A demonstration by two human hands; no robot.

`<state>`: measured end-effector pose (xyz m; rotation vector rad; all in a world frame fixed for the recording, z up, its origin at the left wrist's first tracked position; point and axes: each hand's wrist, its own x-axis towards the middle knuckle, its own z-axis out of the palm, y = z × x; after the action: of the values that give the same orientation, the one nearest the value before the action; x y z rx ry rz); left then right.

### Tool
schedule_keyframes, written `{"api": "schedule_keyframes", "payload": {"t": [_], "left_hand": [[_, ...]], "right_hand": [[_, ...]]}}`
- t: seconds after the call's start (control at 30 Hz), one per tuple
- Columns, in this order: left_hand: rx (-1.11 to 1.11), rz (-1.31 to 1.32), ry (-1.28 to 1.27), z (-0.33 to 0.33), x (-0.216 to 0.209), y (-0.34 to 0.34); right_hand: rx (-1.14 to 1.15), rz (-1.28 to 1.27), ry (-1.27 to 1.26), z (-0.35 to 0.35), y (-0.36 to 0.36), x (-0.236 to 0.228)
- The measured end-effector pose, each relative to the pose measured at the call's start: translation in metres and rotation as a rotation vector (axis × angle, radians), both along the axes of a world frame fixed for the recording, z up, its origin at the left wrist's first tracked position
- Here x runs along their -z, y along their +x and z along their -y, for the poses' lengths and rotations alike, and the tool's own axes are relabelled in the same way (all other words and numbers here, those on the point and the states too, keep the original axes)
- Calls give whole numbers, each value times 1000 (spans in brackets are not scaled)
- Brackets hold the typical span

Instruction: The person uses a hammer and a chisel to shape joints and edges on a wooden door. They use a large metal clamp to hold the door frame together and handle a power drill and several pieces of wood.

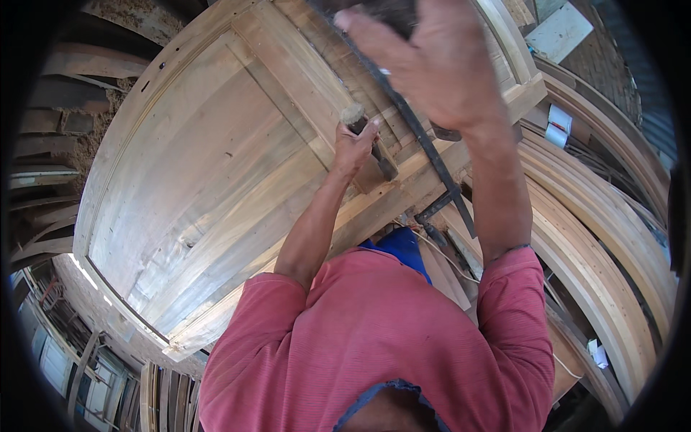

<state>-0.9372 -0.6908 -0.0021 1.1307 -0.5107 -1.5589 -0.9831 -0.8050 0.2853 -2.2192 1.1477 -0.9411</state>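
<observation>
My left hand (353, 147) is wrapped round a chisel (353, 114), its pale, worn butt end standing above my fingers. The chisel's dark lower part (387, 170) reaches down to the edge frame of a large wooden panel door (209, 151). My right hand (450, 68) is raised at the top of the picture, smeared by motion, with its fingers cut off by the upper edge. Beside its thumb is a blurred dark shape (396, 13); I cannot tell whether the hand holds it. Between my hands a long dark metal bar clamp (425, 140) lies across the door.
Curved wooden pieces (583, 266) are stacked at the right. More boards (93, 61) and sawdust lie at the far left. Blue cloth (403, 248) and a pale cord (453, 259) are near my body. A white sheet (560, 32) lies at the upper right.
</observation>
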Motion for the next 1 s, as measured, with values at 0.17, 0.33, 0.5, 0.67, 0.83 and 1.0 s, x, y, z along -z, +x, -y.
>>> {"api": "schedule_keyframes", "payload": {"t": [0.17,0.33,0.5,0.67,0.83,1.0], "left_hand": [[110,94,-9,4,4,-3],[56,52,-4,-1,-1,-12],[14,27,31,7,-1,-7],[90,83,-21,4,-1,-3],[30,63,11,4,4,-6],[88,36,-5,2,1,-10]], "right_hand": [[-193,-1147,506,10,-10,85],[-206,-797,293,29,-27,73],[122,-629,282,43,24,38],[-233,-1062,454,28,-31,111],[-170,-549,120,42,-8,59],[138,-629,97,59,3,78]]}}
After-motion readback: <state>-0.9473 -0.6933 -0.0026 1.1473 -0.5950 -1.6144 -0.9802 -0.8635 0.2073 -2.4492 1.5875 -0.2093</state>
